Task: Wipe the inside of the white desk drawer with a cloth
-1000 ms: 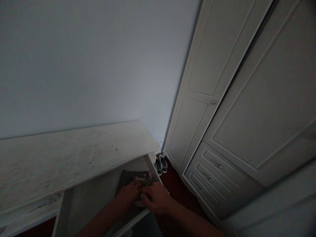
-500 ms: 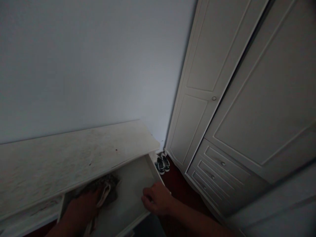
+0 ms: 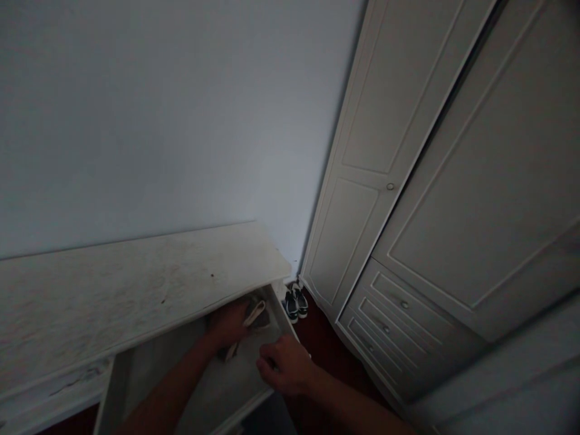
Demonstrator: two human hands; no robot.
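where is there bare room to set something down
Bare: dresser top between wall and open drawer, bar small specks; drawer floor between left forearm and right hand. Crowded: the drawer's far right corner, where the left hand meets cloth.

The left hand [image 3: 233, 323] and left forearm [image 3: 183, 377] are bare. At bottom centre, the right hand [image 3: 286, 365] and right forearm [image 3: 347, 400] are also bare.

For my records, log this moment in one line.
left hand: gripping cloth inside open drawer; right hand: curled near drawer's right side; shoes: on floor
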